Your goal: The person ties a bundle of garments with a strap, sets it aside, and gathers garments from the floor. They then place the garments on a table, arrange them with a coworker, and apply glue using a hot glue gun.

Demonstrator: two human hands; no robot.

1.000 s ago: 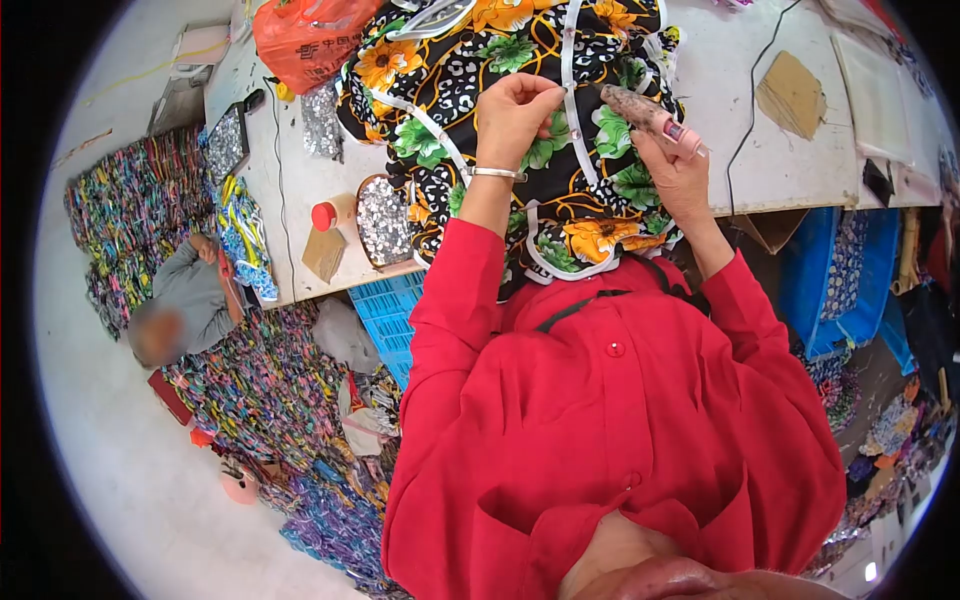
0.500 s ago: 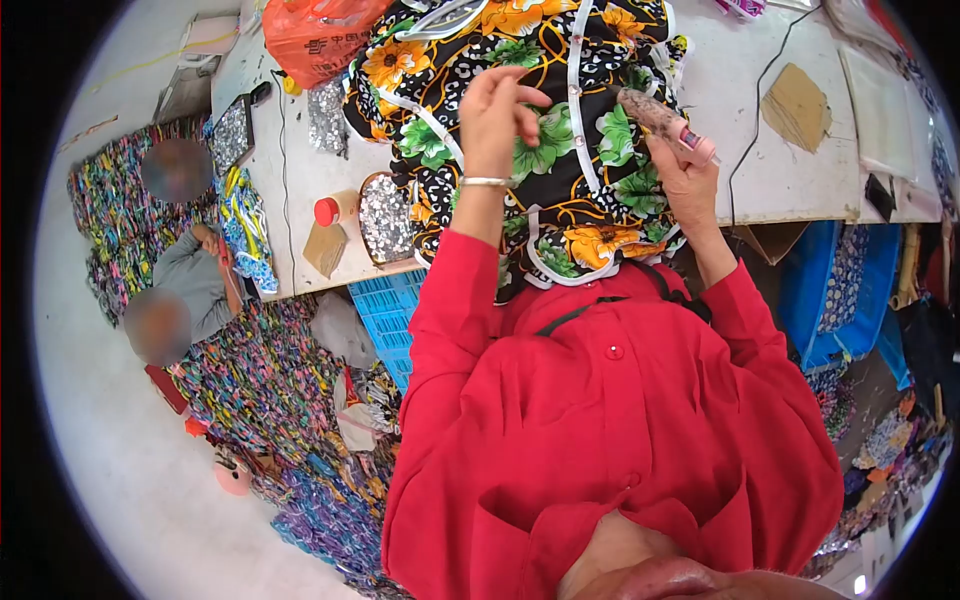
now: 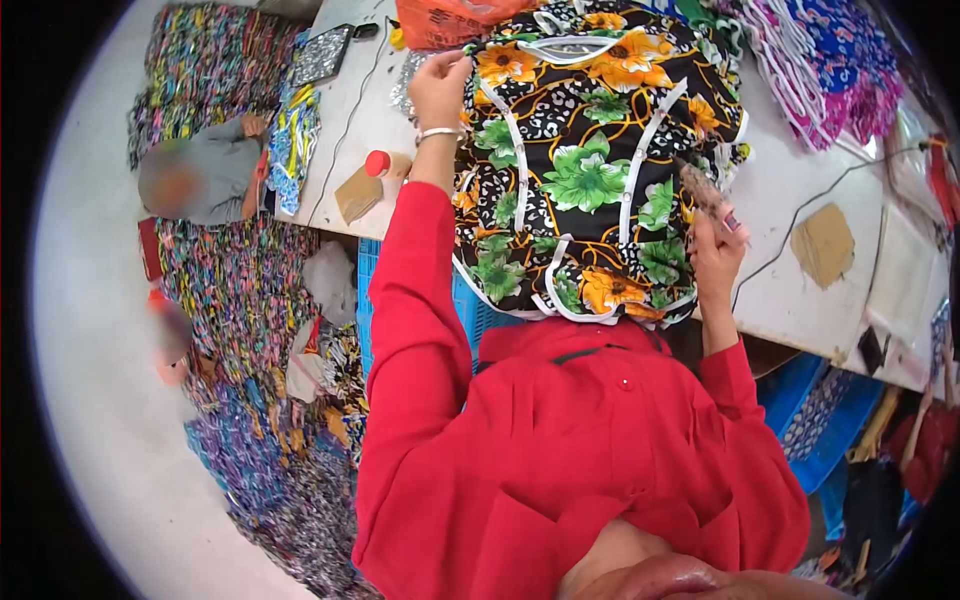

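A black garment [image 3: 590, 180] with orange and green flowers and white trim lies spread on the table in front of me. At its upper left edge my left hand [image 3: 441, 84] is closed, fingertips pinched together at the fabric; what they hold is too small to make out. My right hand [image 3: 716, 252] is wrapped round a pink glue bottle [image 3: 722, 210] with a dark, stained tip, over the garment's right side. Small shiny dots run along the white trim strips.
A red-capped bottle [image 3: 378, 164] and cardboard piece [image 3: 358, 195] lie left on the white table [image 3: 800, 290]. An orange bag [image 3: 450, 20] is behind. Cardboard [image 3: 823, 246], a black cable and colourful fabrics [image 3: 850, 70] are right. A person in grey [image 3: 215, 175] is at left.
My left hand has moved from the garment's middle to its upper left edge, its fingers now pinched. The garment lies more widely spread. The camera view has turned and shifted.
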